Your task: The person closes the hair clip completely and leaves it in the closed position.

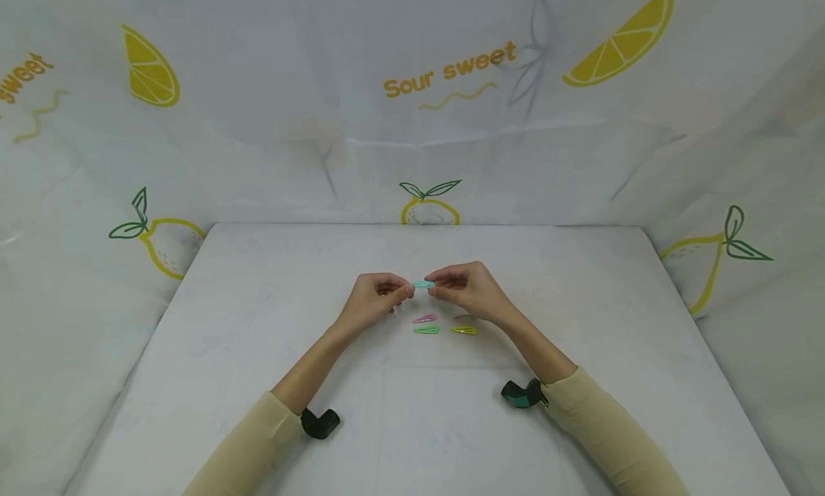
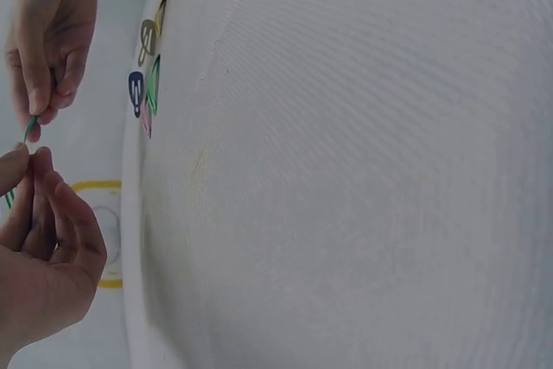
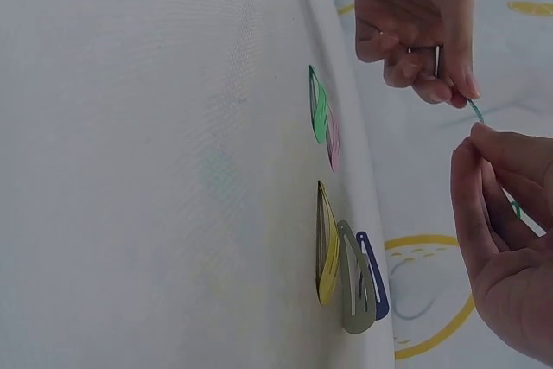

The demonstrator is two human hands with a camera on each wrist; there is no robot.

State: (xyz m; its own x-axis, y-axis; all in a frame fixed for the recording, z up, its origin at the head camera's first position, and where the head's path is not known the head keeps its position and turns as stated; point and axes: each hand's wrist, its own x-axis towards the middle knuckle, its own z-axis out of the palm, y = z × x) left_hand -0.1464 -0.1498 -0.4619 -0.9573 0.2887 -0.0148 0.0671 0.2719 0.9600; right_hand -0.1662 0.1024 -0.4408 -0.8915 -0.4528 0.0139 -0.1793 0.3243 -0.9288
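Note:
A light-blue snap hair clip is stretched between my two hands, raised above the table. My left hand pinches its left end between thumb and fingertips. At the other end, my right hand pinches it the same way. Only a thin green-blue strip of the clip shows between the fingertips in the right wrist view. Below the hands lie a pink clip, a green clip and a yellow clip. An olive-grey clip and a navy clip lie beside the yellow one.
The white-covered table spreads around the clips. Behind it rises a white cloth printed with lemons and lettering, which also hangs at both sides. A dark camera mount sits at the left wrist, another mount at the right.

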